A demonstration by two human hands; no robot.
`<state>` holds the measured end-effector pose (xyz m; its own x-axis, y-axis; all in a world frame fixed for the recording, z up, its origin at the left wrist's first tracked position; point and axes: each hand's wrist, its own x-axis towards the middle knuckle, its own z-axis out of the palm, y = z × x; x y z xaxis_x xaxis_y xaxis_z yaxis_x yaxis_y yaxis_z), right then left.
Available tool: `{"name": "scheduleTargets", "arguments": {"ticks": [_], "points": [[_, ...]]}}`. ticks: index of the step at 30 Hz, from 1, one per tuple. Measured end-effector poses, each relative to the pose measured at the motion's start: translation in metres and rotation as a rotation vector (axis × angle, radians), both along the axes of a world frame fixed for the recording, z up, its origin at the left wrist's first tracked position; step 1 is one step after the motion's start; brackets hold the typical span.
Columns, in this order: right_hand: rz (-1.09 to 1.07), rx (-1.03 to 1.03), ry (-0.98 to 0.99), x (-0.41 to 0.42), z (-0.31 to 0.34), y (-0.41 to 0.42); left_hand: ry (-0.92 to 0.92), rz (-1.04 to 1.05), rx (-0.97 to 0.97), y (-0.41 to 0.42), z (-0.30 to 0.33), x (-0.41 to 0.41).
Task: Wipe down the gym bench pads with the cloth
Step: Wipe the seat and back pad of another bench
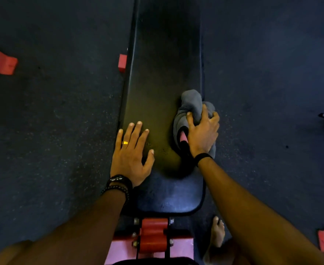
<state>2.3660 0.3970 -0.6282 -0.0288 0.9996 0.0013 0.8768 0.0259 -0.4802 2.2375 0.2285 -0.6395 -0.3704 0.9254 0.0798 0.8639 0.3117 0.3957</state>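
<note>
With left hand (131, 155) flat, open and empty on the bench pad (163, 69), press the cloth (190, 106) bunched in the right hand (202, 132) along the pad's right edge.

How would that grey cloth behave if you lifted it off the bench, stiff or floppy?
Probably floppy: the grey cloth is bunched into soft folds under the right hand, and its fingers sink into it. It likely weighs little, since one hand gathers it easily. Pushed along the bench pad, it should slide rather than roll, though part may drape over the right edge.
</note>
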Motion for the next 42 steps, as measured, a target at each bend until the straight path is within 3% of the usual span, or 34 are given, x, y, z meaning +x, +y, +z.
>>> {"name": "scheduleTargets", "arguments": {"ticks": [6, 12, 17, 21, 24, 29, 31, 33, 37, 42], "points": [[0.223, -0.002, 0.015, 0.024, 0.01, -0.034, -0.017, 0.013, 0.037, -0.003, 0.001, 0.0], [0.365, -0.028, -0.071, 0.072, 0.013, -0.122, -0.057, 0.007, 0.017, -0.005, 0.006, 0.0], [0.746, 0.142, -0.264, 0.09, -0.002, -0.173, -0.387, 0.101, 0.216, -0.014, 0.01, -0.004], [1.119, 0.26, -0.373, 0.037, -0.01, -0.216, -0.564, 0.395, 0.383, -0.043, 0.016, -0.026], [1.137, 0.278, -0.433, -0.033, -0.013, -0.23, -0.518, 0.453, 0.414, -0.062, 0.007, -0.058], [1.041, 0.165, -0.783, -0.128, -0.008, -0.212, -0.581, 0.575, 0.463, -0.063, 0.003, -0.07], [0.993, 0.153, -0.714, -0.155, 0.002, -0.171, -0.576, 0.568, 0.485, -0.063, 0.008, -0.071], [0.878, 0.119, -0.511, -0.179, 0.01, -0.107, -0.564, 0.544, 0.483, -0.066, 0.013, -0.074], [0.69, -0.002, -0.247, -0.198, 0.02, -0.018, -0.493, 0.471, 0.355, -0.073, 0.024, -0.074], [0.85, 0.102, -0.08, -0.118, 0.015, -0.12, -0.468, 0.485, 0.334, -0.064, 0.029, -0.091]]}}
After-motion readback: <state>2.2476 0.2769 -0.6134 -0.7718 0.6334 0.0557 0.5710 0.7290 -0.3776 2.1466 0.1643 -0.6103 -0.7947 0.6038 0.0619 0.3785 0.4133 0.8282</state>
